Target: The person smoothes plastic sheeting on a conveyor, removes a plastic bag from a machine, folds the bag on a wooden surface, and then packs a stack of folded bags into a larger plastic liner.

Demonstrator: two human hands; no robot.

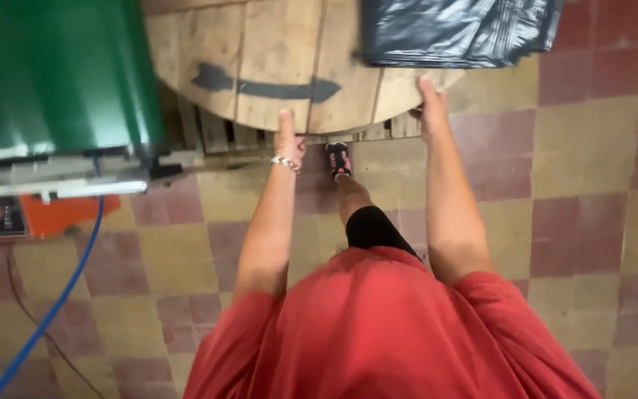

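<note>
Round wooden spool-top table [275,59]: plank top with a painted dark arrow [263,87], sits just ahead of the person, its near edge under both hands. Looks heavy, stiff and rough; the rim is the only real grip, splinters likely. Left hand [288,137] flat against the edge, fingers extended, not wrapped around anything; bracelet [286,164] on the wrist. Right hand [431,107] likewise pressed on the rim, open, fingertips on top. Stack of black plastic bags [459,29] on the far right of the top: light, slick, could slide. Green machine [49,74] left, blue hose [53,310] on the tiled floor [592,192].
</note>
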